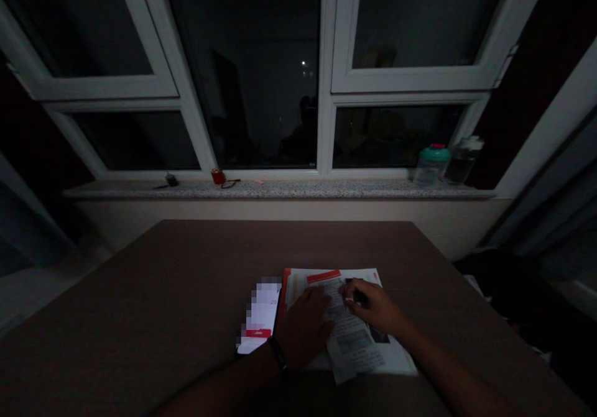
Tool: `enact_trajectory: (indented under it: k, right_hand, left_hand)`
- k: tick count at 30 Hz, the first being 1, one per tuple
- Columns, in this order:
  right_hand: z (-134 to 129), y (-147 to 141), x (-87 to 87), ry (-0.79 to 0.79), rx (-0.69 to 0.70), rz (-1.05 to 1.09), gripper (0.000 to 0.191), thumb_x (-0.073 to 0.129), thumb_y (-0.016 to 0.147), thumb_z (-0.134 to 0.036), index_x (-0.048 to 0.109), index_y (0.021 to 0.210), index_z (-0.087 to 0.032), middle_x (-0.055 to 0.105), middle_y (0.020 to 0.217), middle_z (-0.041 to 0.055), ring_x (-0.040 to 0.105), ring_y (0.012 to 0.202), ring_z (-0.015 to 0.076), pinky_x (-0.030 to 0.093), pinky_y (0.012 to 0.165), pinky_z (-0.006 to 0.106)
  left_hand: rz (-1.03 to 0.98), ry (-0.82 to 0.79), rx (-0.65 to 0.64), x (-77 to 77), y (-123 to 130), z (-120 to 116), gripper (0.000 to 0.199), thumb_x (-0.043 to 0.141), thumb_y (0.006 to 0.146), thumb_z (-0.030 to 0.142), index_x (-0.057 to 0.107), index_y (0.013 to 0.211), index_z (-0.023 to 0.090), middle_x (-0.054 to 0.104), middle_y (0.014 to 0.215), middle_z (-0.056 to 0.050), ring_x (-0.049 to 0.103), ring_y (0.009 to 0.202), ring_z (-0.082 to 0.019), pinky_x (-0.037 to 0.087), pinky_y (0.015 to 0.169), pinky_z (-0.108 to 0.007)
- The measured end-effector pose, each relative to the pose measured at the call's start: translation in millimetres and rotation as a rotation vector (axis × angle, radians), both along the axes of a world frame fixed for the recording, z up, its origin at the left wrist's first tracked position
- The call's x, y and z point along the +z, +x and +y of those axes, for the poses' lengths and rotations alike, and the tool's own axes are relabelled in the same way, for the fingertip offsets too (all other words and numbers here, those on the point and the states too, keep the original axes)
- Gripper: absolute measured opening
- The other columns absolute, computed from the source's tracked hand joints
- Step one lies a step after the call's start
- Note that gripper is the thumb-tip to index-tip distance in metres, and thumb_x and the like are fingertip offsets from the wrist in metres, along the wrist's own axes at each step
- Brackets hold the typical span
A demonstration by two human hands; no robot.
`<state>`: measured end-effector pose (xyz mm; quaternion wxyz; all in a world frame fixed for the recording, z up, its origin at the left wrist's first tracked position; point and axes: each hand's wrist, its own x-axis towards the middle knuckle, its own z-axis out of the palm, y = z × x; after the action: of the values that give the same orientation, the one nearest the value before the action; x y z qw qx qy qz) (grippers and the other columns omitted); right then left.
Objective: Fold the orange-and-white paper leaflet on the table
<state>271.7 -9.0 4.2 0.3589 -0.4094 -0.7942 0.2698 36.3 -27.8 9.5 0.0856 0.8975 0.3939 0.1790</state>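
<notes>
My left hand (pixel 308 327), with a dark band on its wrist, lies with fingers outstretched on a printed sheet of paper (pixel 352 336). That sheet rests at a slant on a booklet (pixel 401 358) with a red left edge, and one corner hangs past the booklet's lower edge. Over the upper part of the paper, my right hand (pixel 373 305) is closed round a dark pen (pixel 359 297) in a writing grip. The pen's tip is hard to make out. A lit phone (pixel 261 317) lies left of the booklet, close to my left wrist, its screen partly blurred.
The brown table (pixel 209 255) stands below a window with a stone sill (pixel 289 188). On the sill are a small dark bottle (pixel 171 180), a red jar (pixel 217 176), a teal-lidded container (pixel 433 165) and a clear jug (pixel 462 161). Dark cloth lies beyond the table's right edge.
</notes>
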Motion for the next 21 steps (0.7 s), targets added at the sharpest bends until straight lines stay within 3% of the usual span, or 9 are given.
enact_trajectory:
  k: [3, 8, 13, 21]
  right_hand:
    - [-2, 0, 2.5, 0.0, -0.005, -0.027, 0.008, 0.057, 0.082, -0.016, 0.055, 0.084, -0.023, 0.068, 0.093, 0.0017, 0.063, 0.087, 0.0176, 0.046, 0.077, 0.027]
    - [-6, -8, 19.0, -0.06, -0.096, -0.186, 0.007, 0.057, 0.079, -0.017, 0.058, 0.082, -0.023, 0.067, 0.081, -0.0015, 0.062, 0.073, 0.0161, 0.043, 0.069, 0.025]
    - [-6, -17, 33.2, -0.096, -0.155, -0.301, 0.009, 0.059, 0.074, -0.016, 0.059, 0.079, -0.023, 0.063, 0.072, -0.0027, 0.06, 0.07, 0.0163, 0.038, 0.063, 0.024]
    - [-17, -22, 19.9, -0.065, -0.153, -0.225, 0.005, 0.057, 0.079, -0.02, 0.056, 0.083, -0.024, 0.067, 0.079, -0.0027, 0.061, 0.067, 0.0152, 0.039, 0.064, 0.024]
  left_hand:
    - [0.076, -0.005, 0.044, 2.7, -1, -3, 0.047, 0.062, 0.088, 0.027, 0.048, 0.132, 0.021, 0.044, 0.144, -0.009, 0.037, 0.133, -0.03, 0.035, 0.108, -0.048]
    - [0.199, -0.079, 0.061, 19.7, -3, -6, 0.052, 0.062, 0.089, 0.03, 0.046, 0.137, 0.021, 0.04, 0.148, -0.012, 0.035, 0.136, -0.031, 0.032, 0.11, -0.049]
    - [0.192, -0.12, 0.097, 25.9, -9, -2, 0.053, 0.063, 0.088, 0.032, 0.048, 0.137, 0.019, 0.04, 0.148, -0.013, 0.036, 0.136, -0.03, 0.03, 0.111, -0.047]
    - [0.162, -0.112, 0.099, 19.0, -17, 4, 0.059, 0.066, 0.086, 0.031, 0.044, 0.139, 0.018, 0.037, 0.15, -0.014, 0.033, 0.138, -0.031, 0.03, 0.111, -0.048]
